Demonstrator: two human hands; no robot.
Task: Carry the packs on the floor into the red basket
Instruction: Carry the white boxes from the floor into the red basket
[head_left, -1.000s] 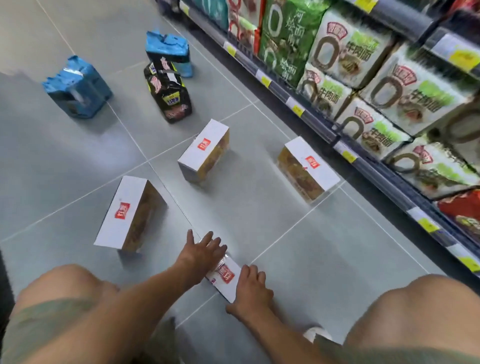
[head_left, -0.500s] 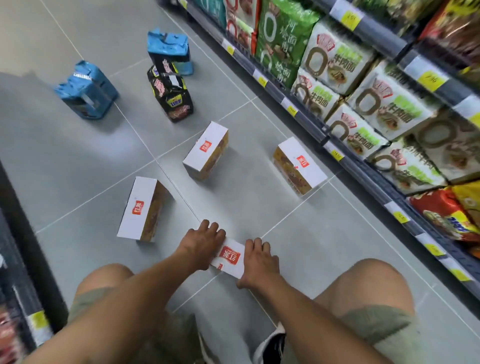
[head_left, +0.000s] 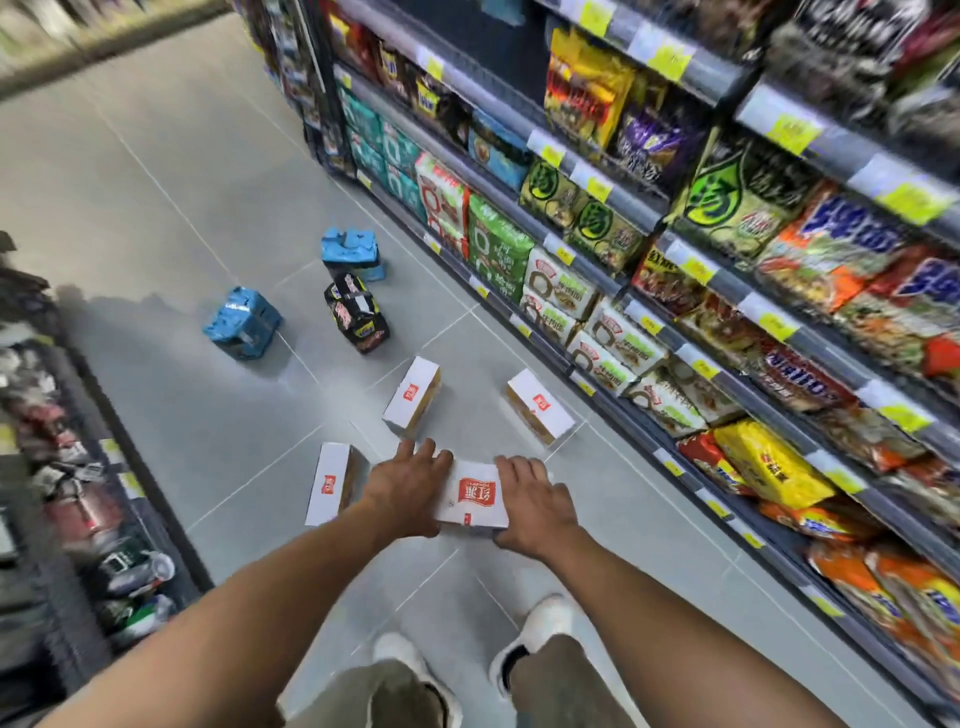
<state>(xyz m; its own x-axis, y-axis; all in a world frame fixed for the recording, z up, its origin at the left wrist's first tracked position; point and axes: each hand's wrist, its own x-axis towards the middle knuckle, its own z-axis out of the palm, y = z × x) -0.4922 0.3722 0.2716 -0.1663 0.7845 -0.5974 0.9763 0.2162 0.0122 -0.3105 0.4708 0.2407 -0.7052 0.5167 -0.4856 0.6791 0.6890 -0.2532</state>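
A white pack with a red label (head_left: 474, 496) is off the floor between both hands. My left hand (head_left: 408, 486) grips its left side and my right hand (head_left: 535, 506) grips its right side. Three more white packs lie on the grey floor: one at the left (head_left: 330, 483), one in the middle (head_left: 413, 402), one near the shelf (head_left: 540, 405). Farther off stand a black pack (head_left: 356, 314) and two blue packs, one at the left (head_left: 241, 322) and one behind (head_left: 353, 252). No red basket is in view.
A long shelf of noodle bags (head_left: 675, 291) runs along the right side of the aisle. Another shelf with dark goods (head_left: 67, 467) lines the left. My two white shoes (head_left: 540, 629) stand on the tiles below the pack.
I have risen from a squat to standing. The white pack has come up off the floor in both hands, and the view has lifted and widened.
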